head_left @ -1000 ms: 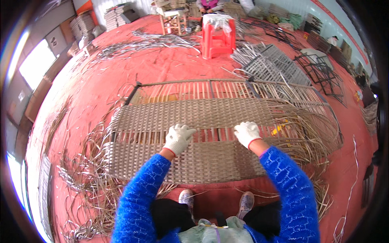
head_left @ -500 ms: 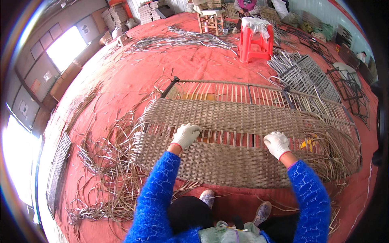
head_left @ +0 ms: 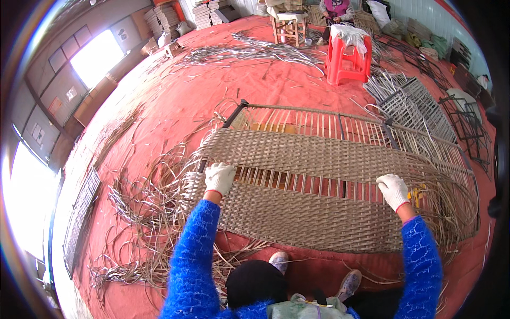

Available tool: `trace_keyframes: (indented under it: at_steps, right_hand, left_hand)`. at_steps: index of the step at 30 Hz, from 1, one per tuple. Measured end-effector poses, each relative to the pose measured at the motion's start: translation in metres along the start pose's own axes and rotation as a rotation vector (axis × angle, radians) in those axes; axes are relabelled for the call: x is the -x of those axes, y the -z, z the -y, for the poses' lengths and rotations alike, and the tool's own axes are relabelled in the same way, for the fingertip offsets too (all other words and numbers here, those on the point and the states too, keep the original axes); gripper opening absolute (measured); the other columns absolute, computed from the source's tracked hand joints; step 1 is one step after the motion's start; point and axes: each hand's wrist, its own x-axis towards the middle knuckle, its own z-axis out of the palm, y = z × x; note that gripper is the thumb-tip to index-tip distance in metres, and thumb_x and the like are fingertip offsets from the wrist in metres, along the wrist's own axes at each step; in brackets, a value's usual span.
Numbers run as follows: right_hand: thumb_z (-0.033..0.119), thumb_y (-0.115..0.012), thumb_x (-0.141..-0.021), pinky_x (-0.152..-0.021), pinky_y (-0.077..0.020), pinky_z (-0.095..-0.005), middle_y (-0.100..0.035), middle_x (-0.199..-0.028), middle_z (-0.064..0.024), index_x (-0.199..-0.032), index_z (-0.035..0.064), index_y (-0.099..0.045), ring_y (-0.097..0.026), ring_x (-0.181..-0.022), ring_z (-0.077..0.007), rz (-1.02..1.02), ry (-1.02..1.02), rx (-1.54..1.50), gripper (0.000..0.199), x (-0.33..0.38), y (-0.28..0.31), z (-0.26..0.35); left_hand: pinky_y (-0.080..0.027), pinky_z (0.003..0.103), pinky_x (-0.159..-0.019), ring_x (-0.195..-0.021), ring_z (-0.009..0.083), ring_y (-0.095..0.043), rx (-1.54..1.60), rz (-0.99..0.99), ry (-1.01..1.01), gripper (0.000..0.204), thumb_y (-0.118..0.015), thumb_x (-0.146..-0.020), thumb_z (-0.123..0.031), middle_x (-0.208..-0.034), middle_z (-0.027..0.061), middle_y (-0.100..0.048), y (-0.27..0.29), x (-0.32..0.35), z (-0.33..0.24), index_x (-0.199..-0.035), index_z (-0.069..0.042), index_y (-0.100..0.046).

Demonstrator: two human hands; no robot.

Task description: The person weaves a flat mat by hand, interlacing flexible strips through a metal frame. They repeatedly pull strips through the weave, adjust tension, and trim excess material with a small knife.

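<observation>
A long metal frame part-woven with tan wicker strips (head_left: 319, 212) lies on the red floor in front of me. My left hand (head_left: 219, 177), in a white glove, presses on the weave near its left end, at the edge of an unwoven gap. My right hand (head_left: 393, 190), also gloved, rests on the weave far to the right, fingers curled over the strips. Whether either hand pinches a strand is unclear. Loose strip ends (head_left: 451, 212) trail off the panel's right end. Both sleeves are blue.
Tangled loose wicker strips (head_left: 143, 223) cover the floor at left. A red plastic stool (head_left: 348, 53) and bare metal frames (head_left: 409, 101) stand beyond the panel. A person sits at the far back (head_left: 336, 9). A flat grille (head_left: 79, 218) lies at far left.
My hands have spread apart along the panel, the right one sliding far to the right and the left one toward the left end. My view has also shifted leftward.
</observation>
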Motion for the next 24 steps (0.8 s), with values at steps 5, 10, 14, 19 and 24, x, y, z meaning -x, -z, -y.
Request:
trace_keyframes:
  at_steps: [5, 10, 14, 19, 24]
  right_hand:
    - [0.024, -0.06, -0.081, -0.082, -0.0487, -0.0411, -0.067, -0.093, -0.008, -0.089, 0.0141, -0.069, -0.061, -0.092, -0.0296, -0.064, 0.046, 0.033, 0.015, 0.003, 0.004, -0.028]
    - [0.027, -0.06, -0.083, -0.078, -0.0496, -0.0416, -0.067, -0.092, -0.0106, -0.088, 0.0123, -0.069, -0.063, -0.089, -0.0313, -0.161, -0.181, -0.076, 0.018, 0.011, 0.009, -0.086]
    - [0.03, -0.057, -0.085, -0.077, -0.0504, -0.0423, -0.067, -0.094, -0.0132, -0.09, 0.0115, -0.068, -0.064, -0.089, -0.0331, -0.149, -0.435, 0.039, 0.022, 0.014, 0.002, -0.121]
    - [0.03, -0.056, -0.085, -0.079, -0.0502, -0.0429, -0.067, -0.096, -0.0137, -0.09, 0.0114, -0.068, -0.063, -0.09, -0.0335, -0.167, -0.408, 0.091, 0.022, 0.024, 0.0, -0.147]
    - [0.032, -0.054, -0.084, -0.078, -0.0484, -0.0464, -0.065, -0.095, -0.0181, -0.091, 0.0071, -0.067, -0.061, -0.091, -0.0381, -0.134, -0.552, 0.061, 0.029, 0.033, 0.004, -0.17]
  left_hand:
    - [-0.039, 0.043, -0.084, -0.091, 0.0302, -0.056, 0.05, -0.013, -0.138, 0.02, -0.056, -0.083, -0.03, -0.086, 0.0071, -0.065, -0.003, -0.014, 0.017, -0.079, -0.017, -0.07]
    - [-0.042, 0.043, -0.078, -0.087, 0.0299, -0.057, 0.16, -0.274, 0.002, 0.017, -0.058, -0.082, -0.025, -0.084, 0.0083, -0.064, -0.009, -0.001, 0.032, -0.077, -0.013, -0.069]
    - [-0.044, 0.044, -0.08, -0.086, 0.0315, -0.058, 0.006, -0.26, 0.175, 0.014, -0.06, -0.08, -0.022, -0.083, 0.0106, -0.064, -0.016, -0.002, 0.041, -0.074, -0.011, -0.066]
    - [-0.045, 0.044, -0.077, -0.086, 0.0341, -0.059, 0.223, -0.225, 0.196, 0.015, -0.06, -0.082, -0.023, -0.083, 0.0132, -0.064, -0.02, -0.024, 0.062, -0.077, -0.01, -0.066]
    - [-0.048, 0.043, -0.076, -0.082, 0.0371, -0.062, 0.305, -0.448, 0.341, 0.025, -0.056, -0.086, -0.028, -0.085, 0.019, -0.065, -0.031, -0.016, 0.114, -0.086, -0.006, -0.068]
